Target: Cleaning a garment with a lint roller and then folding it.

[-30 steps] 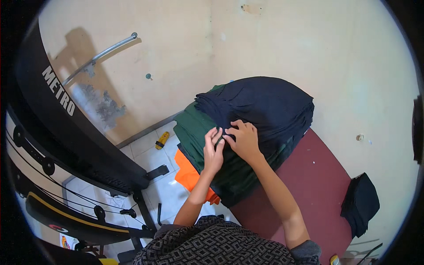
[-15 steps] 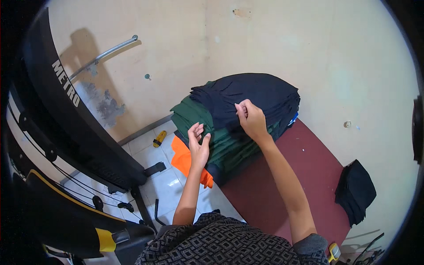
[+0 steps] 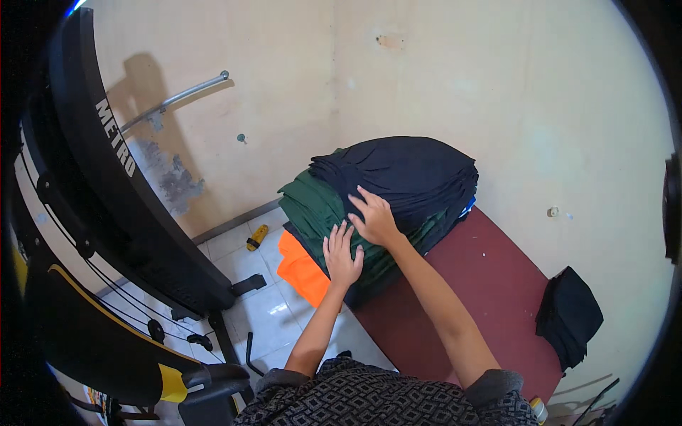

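Observation:
A tall stack of folded dark green cloth (image 3: 310,198) stands at the far end of a maroon padded surface (image 3: 469,298). Folded black cloth (image 3: 408,174) covers its top. My left hand (image 3: 343,257) is over the near left side of the green folds, fingers spread and empty. Beside it, to the right, my right hand (image 3: 374,221) reaches over the near edge of the black cloth with its fingers apart, slightly blurred. Whether either hand touches the cloth I cannot tell. Bright orange cloth (image 3: 302,270) hangs out at the stack's lower left.
A second, smaller pile of black cloth (image 3: 570,316) lies at the right edge of the maroon surface by the wall. Black exercise equipment (image 3: 153,184) with cables rises on the left. A yellow object with a dark band (image 3: 257,238) lies on the white tiled floor.
My right hand has come down and left, its curled fingers now spread. My left hand has shifted right and lower, its fingers straightened over the stack. The view has tilted slightly.

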`<state>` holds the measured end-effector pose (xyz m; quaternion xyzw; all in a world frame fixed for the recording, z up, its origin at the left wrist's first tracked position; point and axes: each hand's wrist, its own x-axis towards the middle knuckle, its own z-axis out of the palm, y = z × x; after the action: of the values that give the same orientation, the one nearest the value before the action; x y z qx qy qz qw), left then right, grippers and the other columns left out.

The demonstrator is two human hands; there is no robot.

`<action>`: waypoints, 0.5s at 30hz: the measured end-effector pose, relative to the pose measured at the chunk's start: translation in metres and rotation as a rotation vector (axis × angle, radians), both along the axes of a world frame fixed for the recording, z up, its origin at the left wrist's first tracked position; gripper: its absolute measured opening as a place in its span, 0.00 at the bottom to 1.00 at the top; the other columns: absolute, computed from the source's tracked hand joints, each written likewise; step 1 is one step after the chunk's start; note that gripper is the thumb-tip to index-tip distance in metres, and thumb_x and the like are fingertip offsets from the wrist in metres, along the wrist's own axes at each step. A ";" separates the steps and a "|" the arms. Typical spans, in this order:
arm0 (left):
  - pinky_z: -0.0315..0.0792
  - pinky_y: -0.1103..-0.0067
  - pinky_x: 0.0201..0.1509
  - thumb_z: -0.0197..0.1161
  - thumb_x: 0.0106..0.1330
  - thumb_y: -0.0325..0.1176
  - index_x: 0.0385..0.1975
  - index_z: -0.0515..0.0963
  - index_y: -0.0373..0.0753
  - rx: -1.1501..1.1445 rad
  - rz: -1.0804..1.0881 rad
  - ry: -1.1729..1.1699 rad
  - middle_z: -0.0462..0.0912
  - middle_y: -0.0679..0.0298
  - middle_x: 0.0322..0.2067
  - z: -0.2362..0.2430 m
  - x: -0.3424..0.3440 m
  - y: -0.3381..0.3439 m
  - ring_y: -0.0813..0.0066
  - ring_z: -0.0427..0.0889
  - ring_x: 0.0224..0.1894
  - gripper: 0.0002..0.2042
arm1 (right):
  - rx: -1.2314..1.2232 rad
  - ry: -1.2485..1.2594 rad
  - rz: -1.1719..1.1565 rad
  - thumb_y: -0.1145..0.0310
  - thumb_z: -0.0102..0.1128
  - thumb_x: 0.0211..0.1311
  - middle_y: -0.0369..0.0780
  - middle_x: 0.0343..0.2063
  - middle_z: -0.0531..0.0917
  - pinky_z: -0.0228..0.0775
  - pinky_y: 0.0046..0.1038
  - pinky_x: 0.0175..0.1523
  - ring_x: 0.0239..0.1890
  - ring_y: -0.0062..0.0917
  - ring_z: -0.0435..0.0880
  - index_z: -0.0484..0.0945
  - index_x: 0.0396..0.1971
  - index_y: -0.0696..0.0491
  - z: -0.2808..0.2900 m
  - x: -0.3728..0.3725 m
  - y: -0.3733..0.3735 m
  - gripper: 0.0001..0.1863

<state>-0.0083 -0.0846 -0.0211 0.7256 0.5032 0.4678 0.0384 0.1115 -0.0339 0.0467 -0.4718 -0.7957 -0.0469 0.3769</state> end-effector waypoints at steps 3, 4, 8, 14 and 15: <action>0.45 0.61 0.63 0.55 0.52 0.34 0.51 0.66 0.39 0.029 0.003 0.004 0.62 0.59 0.57 -0.003 0.002 0.004 0.60 0.56 0.62 0.24 | -0.024 0.191 -0.017 0.63 0.54 0.52 0.46 0.50 0.70 0.60 0.37 0.53 0.50 0.39 0.70 0.73 0.47 0.48 0.014 0.011 0.002 0.20; 0.44 0.61 0.64 0.56 0.51 0.36 0.52 0.65 0.39 0.025 -0.008 0.005 0.61 0.59 0.58 -0.004 0.005 0.007 0.59 0.55 0.62 0.25 | 0.031 0.216 0.007 0.65 0.54 0.53 0.47 0.48 0.72 0.63 0.37 0.49 0.48 0.40 0.71 0.74 0.46 0.49 0.019 0.020 0.000 0.18; 0.41 0.61 0.65 0.63 0.46 0.41 0.55 0.61 0.39 -0.035 -0.090 -0.106 0.61 0.59 0.58 -0.008 -0.009 0.014 0.60 0.54 0.63 0.33 | 0.254 0.307 -0.084 0.71 0.59 0.49 0.43 0.34 0.79 0.68 0.30 0.41 0.36 0.35 0.78 0.81 0.34 0.51 0.047 0.033 -0.048 0.10; 0.49 0.69 0.64 0.73 0.37 0.30 0.62 0.41 0.36 -0.014 -0.071 -0.625 0.45 0.50 0.62 0.049 -0.008 -0.005 0.57 0.53 0.62 0.52 | 0.166 0.466 -0.192 0.81 0.59 0.43 0.42 0.32 0.81 0.69 0.26 0.42 0.36 0.30 0.79 0.82 0.28 0.53 0.063 0.088 -0.190 0.11; 0.49 0.69 0.64 0.72 0.40 0.29 0.59 0.53 0.36 -0.027 -0.161 -0.617 0.53 0.53 0.61 0.062 -0.021 -0.012 0.59 0.53 0.63 0.44 | 0.149 0.482 -0.196 0.82 0.58 0.42 0.42 0.32 0.81 0.69 0.26 0.43 0.36 0.29 0.79 0.82 0.27 0.54 0.066 0.095 -0.212 0.11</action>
<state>-0.0291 -0.0961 0.0408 0.5865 0.4149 0.6544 0.2360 0.2068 -0.2460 0.1124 -0.5150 -0.6279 -0.0279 0.5829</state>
